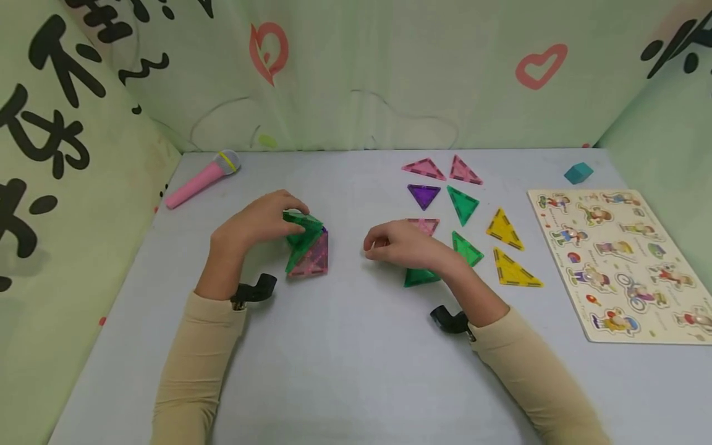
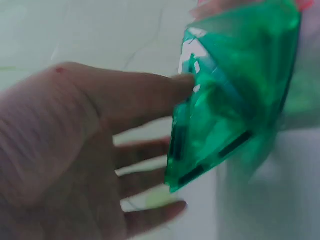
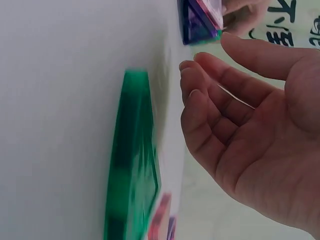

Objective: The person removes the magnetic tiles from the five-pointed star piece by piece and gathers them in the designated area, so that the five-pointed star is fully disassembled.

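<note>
Tile pyramid [image 1: 308,247], green and pink, pinched at apex by left hand [image 1: 258,219]; right hand [image 1: 403,245] loosely curled, empty, over flat tiles [image 1: 466,248]; collapse likely if squeezed or bumped.

Loose on the grey table [image 1: 356,371] lie flat translucent plastic triangle tiles, ten that can be counted. Three are pink: one [image 1: 424,168], another [image 1: 464,171] and one [image 1: 427,225] partly under a hand. Three are green [image 1: 463,204], [image 1: 467,249], [image 1: 421,277]. Two are yellow [image 1: 504,229], [image 1: 514,270]. One is purple [image 1: 424,195].

One small standing cluster of green and pink triangle tiles [image 1: 307,246] is there; its tile count cannot be told.

There is one pink toy microphone [image 1: 203,179], one teal cube [image 1: 578,173] and one wooden peg puzzle board with cartoon figures [image 1: 620,262].

Two hands are in view, left hand [image 1: 258,220] and right hand [image 1: 402,244].
</note>
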{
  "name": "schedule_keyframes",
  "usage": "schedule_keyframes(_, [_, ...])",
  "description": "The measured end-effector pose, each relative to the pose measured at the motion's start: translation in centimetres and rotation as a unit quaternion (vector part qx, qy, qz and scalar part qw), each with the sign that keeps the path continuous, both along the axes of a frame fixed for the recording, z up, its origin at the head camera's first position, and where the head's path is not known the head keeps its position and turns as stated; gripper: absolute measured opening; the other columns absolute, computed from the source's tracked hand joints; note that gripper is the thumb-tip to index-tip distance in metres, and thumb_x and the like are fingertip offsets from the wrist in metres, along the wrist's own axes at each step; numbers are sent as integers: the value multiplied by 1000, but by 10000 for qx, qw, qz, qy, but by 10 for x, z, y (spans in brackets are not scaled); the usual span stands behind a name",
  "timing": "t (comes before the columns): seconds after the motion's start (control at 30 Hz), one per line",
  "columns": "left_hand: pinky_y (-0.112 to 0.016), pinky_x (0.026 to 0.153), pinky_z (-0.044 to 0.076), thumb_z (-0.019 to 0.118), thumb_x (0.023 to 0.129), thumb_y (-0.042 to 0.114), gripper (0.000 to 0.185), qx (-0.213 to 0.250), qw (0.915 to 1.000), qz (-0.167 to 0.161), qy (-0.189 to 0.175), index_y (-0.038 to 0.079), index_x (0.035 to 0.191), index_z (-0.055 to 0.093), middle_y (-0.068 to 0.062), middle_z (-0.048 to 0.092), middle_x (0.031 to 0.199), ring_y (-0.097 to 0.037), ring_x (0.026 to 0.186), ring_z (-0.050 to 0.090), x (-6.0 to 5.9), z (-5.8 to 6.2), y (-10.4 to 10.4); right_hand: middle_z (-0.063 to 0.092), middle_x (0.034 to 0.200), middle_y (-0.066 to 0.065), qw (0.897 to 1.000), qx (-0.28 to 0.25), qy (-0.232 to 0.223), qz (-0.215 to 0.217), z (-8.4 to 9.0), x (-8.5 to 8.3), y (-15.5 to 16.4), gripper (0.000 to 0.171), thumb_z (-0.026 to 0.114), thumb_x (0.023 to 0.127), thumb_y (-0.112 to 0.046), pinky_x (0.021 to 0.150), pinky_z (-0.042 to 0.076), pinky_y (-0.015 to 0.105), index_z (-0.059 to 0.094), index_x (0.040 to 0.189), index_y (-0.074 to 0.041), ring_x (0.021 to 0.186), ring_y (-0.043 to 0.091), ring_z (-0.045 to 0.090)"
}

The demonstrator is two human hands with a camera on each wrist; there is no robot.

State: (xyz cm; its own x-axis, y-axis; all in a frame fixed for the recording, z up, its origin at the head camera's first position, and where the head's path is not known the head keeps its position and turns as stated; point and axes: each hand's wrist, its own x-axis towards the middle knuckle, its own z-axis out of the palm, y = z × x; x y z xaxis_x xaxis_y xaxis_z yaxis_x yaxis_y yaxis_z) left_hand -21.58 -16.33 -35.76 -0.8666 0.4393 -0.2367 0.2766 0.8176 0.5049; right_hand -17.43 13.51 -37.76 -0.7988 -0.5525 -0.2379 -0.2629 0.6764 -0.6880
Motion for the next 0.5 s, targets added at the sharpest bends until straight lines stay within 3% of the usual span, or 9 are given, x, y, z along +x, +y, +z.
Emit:
schedule_keyframes(0.23, [-53,102,45,58,98,36,42,-326,9989,193,-260,12,133,61,-16,60,137,-34,126,54,-3,1,-11,70,95,2,9997,-94,-180,162,-5,-3,-29,19,63,96,-28,73,48,29,72,106,-14,81,16,58])
schedule_keyframes(0.5, [-47,94,49,58,99,36,38,-112,9979,608,-207,7,119,71,-15,67,128,-32,120,57,-3,1,1,70,103,5,9965,-425,-632,-348,-9,-9,-29,25,61,98,-31,75,49,31,71,113,-13,83,20,63])
